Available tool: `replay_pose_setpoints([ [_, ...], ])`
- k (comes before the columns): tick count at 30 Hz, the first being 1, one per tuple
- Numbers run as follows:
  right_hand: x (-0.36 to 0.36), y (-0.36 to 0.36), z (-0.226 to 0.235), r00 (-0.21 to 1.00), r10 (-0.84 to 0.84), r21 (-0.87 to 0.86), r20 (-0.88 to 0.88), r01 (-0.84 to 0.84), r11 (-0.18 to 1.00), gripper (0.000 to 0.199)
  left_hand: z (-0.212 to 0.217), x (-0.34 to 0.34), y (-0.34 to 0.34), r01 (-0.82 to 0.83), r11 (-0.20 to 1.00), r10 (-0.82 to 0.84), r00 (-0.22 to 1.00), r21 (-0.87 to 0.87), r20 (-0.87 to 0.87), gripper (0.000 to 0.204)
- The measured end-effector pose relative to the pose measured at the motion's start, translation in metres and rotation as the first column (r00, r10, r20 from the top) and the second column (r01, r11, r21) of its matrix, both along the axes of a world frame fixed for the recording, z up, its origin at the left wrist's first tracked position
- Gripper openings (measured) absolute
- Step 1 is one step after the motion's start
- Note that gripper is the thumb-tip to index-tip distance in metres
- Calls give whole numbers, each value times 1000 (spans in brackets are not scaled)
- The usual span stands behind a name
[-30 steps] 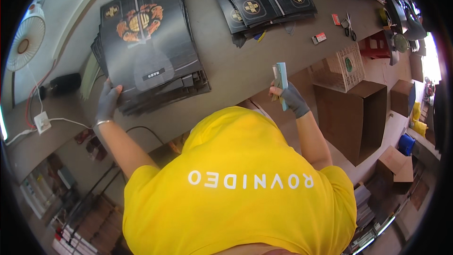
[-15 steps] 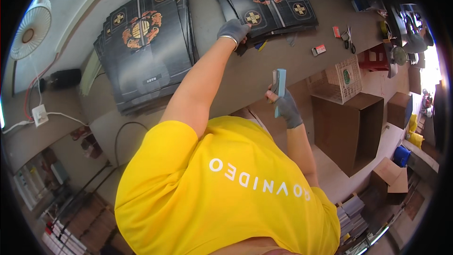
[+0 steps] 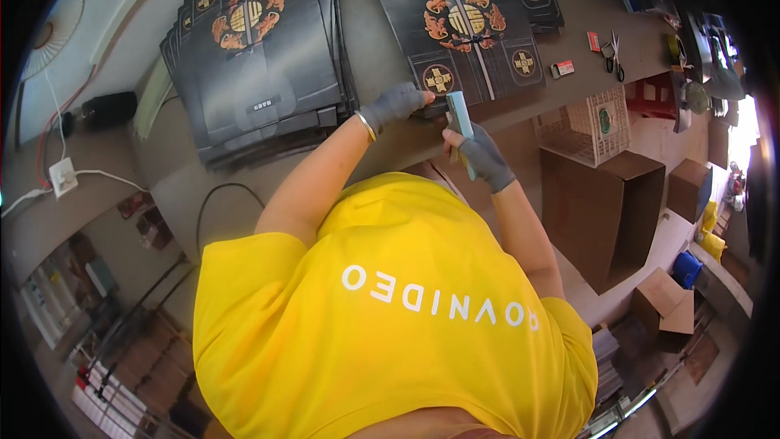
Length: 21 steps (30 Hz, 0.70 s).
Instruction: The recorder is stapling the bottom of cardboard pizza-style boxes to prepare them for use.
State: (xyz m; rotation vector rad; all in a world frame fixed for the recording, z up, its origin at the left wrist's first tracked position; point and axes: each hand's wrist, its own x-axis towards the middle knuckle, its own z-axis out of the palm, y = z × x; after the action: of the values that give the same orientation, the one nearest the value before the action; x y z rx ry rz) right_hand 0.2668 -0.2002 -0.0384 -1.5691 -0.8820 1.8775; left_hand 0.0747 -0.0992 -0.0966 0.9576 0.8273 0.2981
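My left hand (image 3: 398, 103), in a grey fingerless glove, pinches the near-left corner of a flat black printed sheet (image 3: 471, 65) with a round gold and orange emblem. My right hand (image 3: 486, 158), gloved alike, is closed round a light blue stapler (image 3: 461, 116). The stapler's tip is at the sheet's near edge, just right of my left fingers. Whether its jaws are around the edge or only beside it, I cannot tell. Partly covered by that sheet, a pile of similar black sheets (image 3: 546, 12) lies behind. Another black stack (image 3: 268, 73) rests to the left.
Scissors (image 3: 615, 58) and a small red-and-white box (image 3: 561, 69) lie on the table's right. Below that edge are a pale plastic basket (image 3: 605, 126) and an open cardboard box (image 3: 597, 211). A white fan (image 3: 57, 36) stands at far left.
The top sheet has come off its pile toward me, with my left hand at its corner. My right hand has brought the stapler up and left to the sheet's near edge.
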Motion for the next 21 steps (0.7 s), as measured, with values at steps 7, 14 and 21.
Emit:
replay_pose_setpoints([
  [7, -12, -6, 5, 977, 3, 8, 212, -5, 1000, 31, 4, 4, -18, -72, 983, 115, 958, -167, 263, 26],
  [14, -15, -3, -13, 983, 5, -77, 184, 9, 997, 26, -29, 4, -17, -134, 981, 125, 989, 138, 73, 29],
  [21, 70, 2, -31, 882, -366, 102, 296, 351, 931, 28, 34, -19, 10, -247, 958, 247, 969, -148, -21, 26],
])
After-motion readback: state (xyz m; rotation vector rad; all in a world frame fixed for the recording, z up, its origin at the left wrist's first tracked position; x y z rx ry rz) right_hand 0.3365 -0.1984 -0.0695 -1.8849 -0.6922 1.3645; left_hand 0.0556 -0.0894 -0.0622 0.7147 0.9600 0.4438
